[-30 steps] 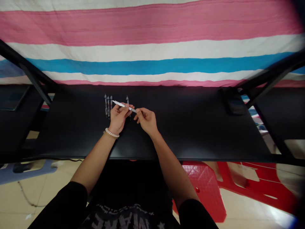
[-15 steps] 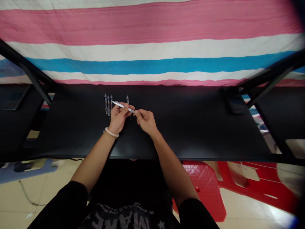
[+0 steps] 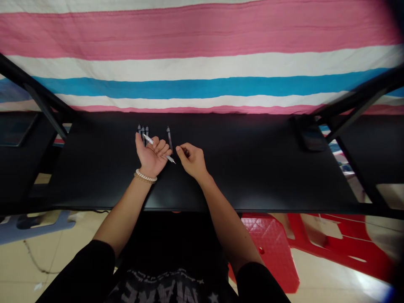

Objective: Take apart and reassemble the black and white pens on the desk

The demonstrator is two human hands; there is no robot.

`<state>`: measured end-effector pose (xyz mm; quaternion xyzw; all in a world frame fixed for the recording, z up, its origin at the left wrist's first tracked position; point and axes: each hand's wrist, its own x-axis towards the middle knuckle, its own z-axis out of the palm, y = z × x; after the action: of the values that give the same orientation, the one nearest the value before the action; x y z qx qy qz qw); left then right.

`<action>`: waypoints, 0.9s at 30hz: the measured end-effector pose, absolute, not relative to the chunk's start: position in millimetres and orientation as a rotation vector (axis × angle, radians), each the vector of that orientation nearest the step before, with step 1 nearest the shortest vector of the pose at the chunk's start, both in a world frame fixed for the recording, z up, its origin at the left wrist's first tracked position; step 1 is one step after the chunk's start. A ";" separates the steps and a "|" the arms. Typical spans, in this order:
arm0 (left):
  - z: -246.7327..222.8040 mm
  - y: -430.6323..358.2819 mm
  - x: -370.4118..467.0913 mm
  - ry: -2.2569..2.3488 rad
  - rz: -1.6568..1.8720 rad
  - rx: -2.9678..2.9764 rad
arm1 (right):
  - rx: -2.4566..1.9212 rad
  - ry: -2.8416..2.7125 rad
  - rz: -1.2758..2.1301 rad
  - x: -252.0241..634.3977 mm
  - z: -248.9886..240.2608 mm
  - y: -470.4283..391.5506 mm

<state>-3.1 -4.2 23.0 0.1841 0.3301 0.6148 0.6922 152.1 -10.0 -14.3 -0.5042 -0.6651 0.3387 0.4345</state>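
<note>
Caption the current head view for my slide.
Left hand holding a white pen at a black table, right hand nearby, four more pens lying beyond.

A slim white pen (image 3: 148, 138) rests aslant in the upturned left hand (image 3: 151, 159), its middle hidden under curled fingers, its back end jutting toward ten o'clock while the pale lower barrel emerges toward four o'clock, tapering to a bare, narrow writing point just off the right hand (image 3: 193, 160), on its nine o'clock side, not touching it
</note>
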 end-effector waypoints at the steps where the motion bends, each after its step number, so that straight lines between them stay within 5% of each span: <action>1: 25.1 -5.9 -3.7 0.721 1.378 0.401 | -1.264 -1.699 0.806 152.1 -14.4 -10.1; 27: 32.2 -11.9 -11.3 0.675 1.344 0.286 | -1.189 -2.197 0.511 152.0 -16.3 -9.9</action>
<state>-11.3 -11.9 32.2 0.1293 0.3055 0.6082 0.7212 152.0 -9.9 -16.3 -0.4460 -0.8242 0.1917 0.2917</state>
